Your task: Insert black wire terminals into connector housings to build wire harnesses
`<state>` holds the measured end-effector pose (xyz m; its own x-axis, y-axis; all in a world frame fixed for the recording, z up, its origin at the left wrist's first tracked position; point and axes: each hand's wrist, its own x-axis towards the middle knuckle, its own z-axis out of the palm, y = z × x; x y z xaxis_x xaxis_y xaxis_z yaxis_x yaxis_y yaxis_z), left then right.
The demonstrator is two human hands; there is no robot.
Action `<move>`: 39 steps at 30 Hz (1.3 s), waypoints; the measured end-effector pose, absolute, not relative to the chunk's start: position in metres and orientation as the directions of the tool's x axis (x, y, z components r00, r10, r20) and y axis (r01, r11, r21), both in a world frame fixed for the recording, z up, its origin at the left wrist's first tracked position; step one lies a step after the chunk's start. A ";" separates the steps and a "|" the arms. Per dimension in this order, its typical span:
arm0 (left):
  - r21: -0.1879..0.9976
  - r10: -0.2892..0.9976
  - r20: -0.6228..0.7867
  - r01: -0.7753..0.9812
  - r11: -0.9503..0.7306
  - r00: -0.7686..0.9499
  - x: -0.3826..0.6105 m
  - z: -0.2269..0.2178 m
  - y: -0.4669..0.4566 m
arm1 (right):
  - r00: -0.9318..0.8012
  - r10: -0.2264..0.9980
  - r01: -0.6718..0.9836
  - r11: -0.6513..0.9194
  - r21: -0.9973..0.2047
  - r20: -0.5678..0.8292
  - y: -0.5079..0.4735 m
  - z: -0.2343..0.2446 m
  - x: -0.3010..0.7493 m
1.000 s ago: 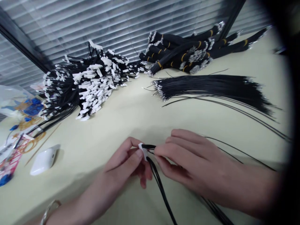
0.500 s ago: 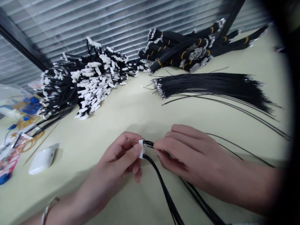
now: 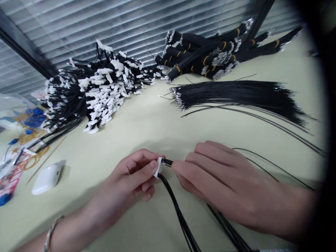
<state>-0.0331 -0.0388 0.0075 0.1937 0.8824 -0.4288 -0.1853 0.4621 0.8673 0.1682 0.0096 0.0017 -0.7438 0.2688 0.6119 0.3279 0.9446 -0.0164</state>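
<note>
Tilted since the earlier frame, the white connector (image 3: 159,168) now leans with its far end toward the right grip (image 3: 217,178), which has turned to show more of its back; the left grip (image 3: 136,175) has shifted only slightly. Left grip: closed, thumb and fingers pinching the connector at their tips. Right grip: closed as far as I can see from here, its fingertips on the upper wires (image 3: 167,162), which bridge the narrow gap between the grips; the thumb is hidden. Lower wires (image 3: 174,201) leave the connector's near end and curve down between the grips. Beyond the right grip, loose black wires (image 3: 233,94) lie on the surface (image 3: 131,129); beyond the left grip lies a heap of white-ended cables (image 3: 105,94).

Step in hand, in my judgement: fitting wire ends into the connector. Whether the held ends are seated cannot be told. The next move seems to call for a steady left pinch and a straight, well-aligned push from the right.
</note>
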 end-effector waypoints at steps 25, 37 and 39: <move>0.888 0.886 -0.401 -0.138 0.438 0.232 -0.038 0.000 -0.035 | -0.705 0.238 0.318 0.948 -0.003 0.668 0.008 -0.002 0.165; 0.889 0.890 -0.378 -0.167 0.426 0.257 -0.039 -0.002 -0.035 | -0.713 0.256 0.330 0.944 -0.011 0.653 0.009 -0.004 0.166; 0.889 0.886 -0.377 -0.163 0.428 0.268 -0.038 -0.001 -0.035 | -0.718 0.269 0.336 0.942 -0.019 0.642 0.009 -0.005 0.165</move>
